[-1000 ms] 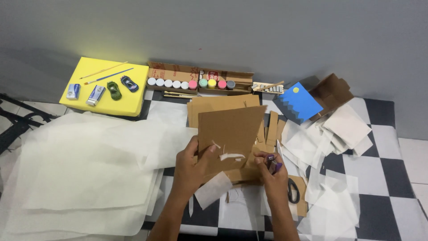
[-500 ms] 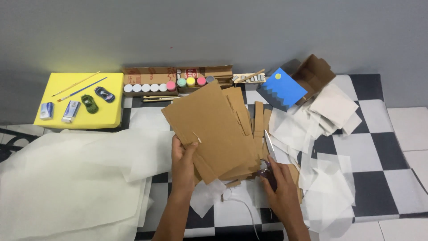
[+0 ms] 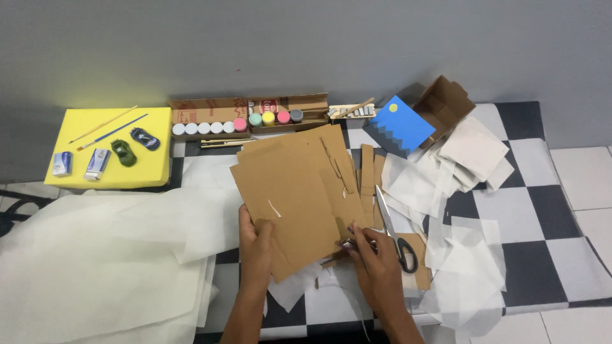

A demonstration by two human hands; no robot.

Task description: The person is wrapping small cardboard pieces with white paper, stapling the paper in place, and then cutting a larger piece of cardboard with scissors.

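A large brown cardboard sheet with a small white mark lies tilted over a pile of cut cardboard pieces. My left hand grips its lower left edge, thumb on top. My right hand pinches the sheet's lower right corner. Black-handled scissors lie shut on cardboard scraps just right of my right hand, touching its fingers. Narrow cardboard strips stick out from under the sheet on the right.
White tissue sheets cover the left. Paper scraps litter the checkered mat on the right. At the back are a yellow block with brushes and toy cars, a tray of paint pots, a blue card and an open box.
The cardboard sheet has dropped from held upright to lying nearly flat over the pile. My right hand has shifted to its lower right corner, and the scissors now show beside it.
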